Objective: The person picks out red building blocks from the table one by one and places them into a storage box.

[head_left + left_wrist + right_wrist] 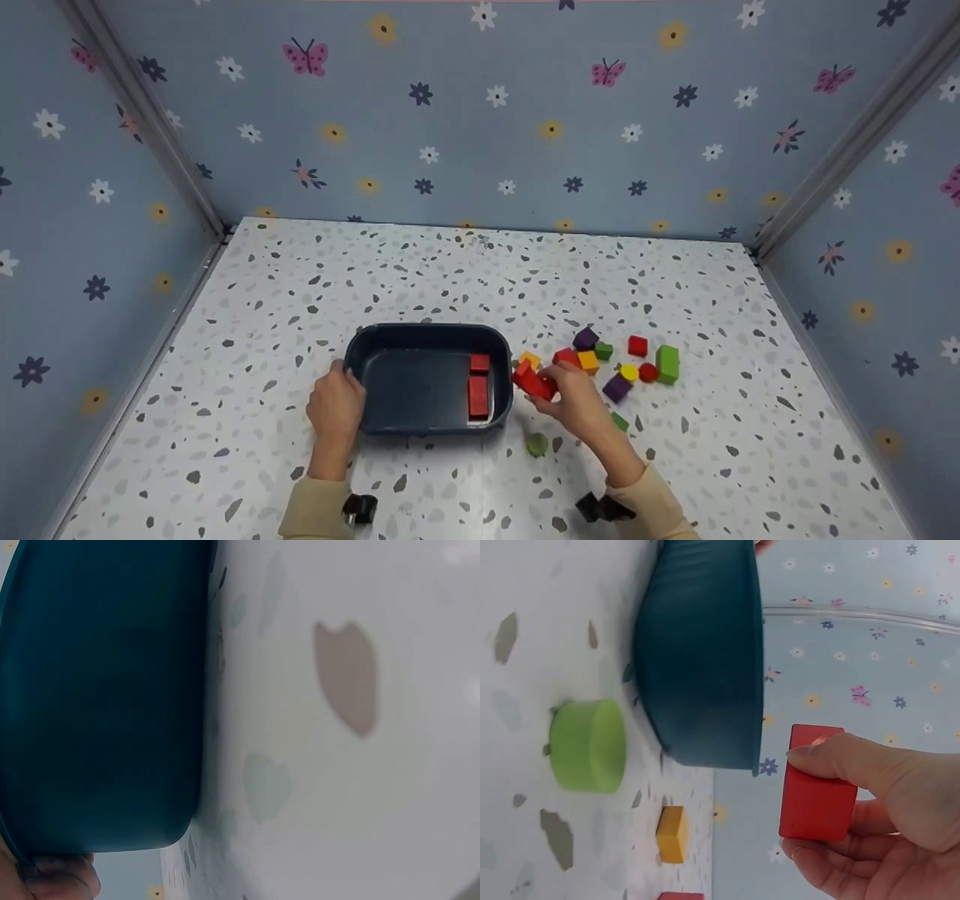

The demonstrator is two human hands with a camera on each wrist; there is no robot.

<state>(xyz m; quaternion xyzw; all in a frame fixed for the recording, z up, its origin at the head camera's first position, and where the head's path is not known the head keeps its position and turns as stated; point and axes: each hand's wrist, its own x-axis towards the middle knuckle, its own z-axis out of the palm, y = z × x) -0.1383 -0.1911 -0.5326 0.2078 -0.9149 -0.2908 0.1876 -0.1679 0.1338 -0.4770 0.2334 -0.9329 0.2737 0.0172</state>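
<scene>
A dark blue plastic tub [405, 430] stands on the table with two red blocks, a small one [479, 364] and a longer one [478, 397], along its right side. My left hand [335, 401] grips the tub's left rim, fingers curled over the edge; in the left wrist view some fingers [64, 879] show at its corner. Between thumb and fingers, my right hand [574, 397] pinches a red block [817, 795], raised just right of the tub's right wall. A green cylinder [589, 746] lies near the tub's front right corner.
Right of the tub lie several loose blocks, among them a purple cube [618, 388], a yellow piece [629, 372], a red round piece [648, 372], a tall green block [667, 364] and an orange block [588, 363]. Flower-patterned walls [480, 112] enclose the speckled table [247, 360].
</scene>
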